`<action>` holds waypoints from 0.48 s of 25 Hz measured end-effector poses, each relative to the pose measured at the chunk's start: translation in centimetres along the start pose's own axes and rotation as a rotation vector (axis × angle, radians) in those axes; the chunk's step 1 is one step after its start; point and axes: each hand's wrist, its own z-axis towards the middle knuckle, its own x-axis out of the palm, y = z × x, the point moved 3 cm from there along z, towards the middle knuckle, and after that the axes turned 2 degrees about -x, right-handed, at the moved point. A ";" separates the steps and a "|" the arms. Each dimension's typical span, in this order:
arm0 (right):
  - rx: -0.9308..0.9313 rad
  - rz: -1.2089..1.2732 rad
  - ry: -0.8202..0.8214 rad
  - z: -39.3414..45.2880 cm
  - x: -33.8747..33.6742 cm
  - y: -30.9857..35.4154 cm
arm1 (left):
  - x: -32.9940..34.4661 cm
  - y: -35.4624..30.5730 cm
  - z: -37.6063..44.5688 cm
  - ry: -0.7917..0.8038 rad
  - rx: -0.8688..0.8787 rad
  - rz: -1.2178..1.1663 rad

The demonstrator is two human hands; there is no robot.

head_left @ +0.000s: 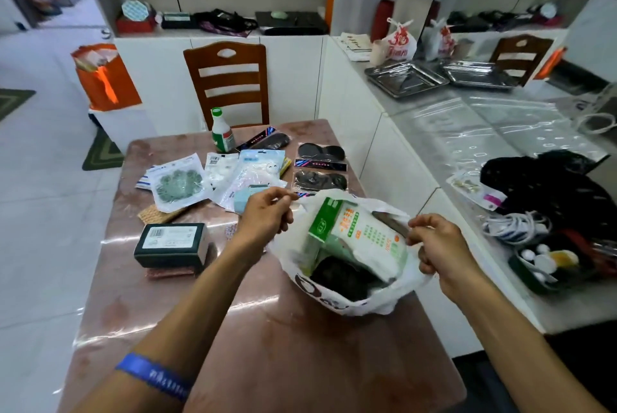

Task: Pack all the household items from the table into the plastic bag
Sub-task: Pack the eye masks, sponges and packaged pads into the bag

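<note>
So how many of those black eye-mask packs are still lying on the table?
3: one at the far edge beside the green-capped bottle, two stacked nearer, just behind the plastic bag. More may be hidden inside it.

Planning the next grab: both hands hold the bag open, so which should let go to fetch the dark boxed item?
Left. The left hand is nearer the dark box on its side of the table; the right hand can keep holding the plastic bag.

The plastic bag (347,304) is white with dark print, holding a green-and-white packet (360,235) and something black, perhaps fabric (344,277).
</note>
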 end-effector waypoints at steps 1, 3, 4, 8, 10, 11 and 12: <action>-0.009 0.007 -0.016 0.2 -0.4 0.3 | 0.3 -0.6 0.0 -0.009 0.037 -0.023; -0.059 0.163 -0.016 0.4 -1.5 2.1 | -0.1 -3.3 0.4 -0.078 0.149 -0.104; -0.083 0.266 0.001 0.3 -1.9 2.9 | -0.4 -4.7 0.7 -0.112 0.209 -0.153; -0.018 0.255 0.053 -0.7 -1.2 1.4 | -0.6 -5.0 1.8 -0.089 0.225 -0.101; 0.044 0.027 0.084 -0.8 -0.4 -0.9 | 0.0 -3.0 1.7 -0.031 0.153 0.059; 0.058 -0.069 0.105 -0.7 -0.1 -1.6 | 0.1 -2.3 1.5 -0.023 0.134 0.077; 0.051 -0.149 0.118 -0.5 0.0 -1.9 | 0.2 -1.8 1.4 -0.022 0.118 0.066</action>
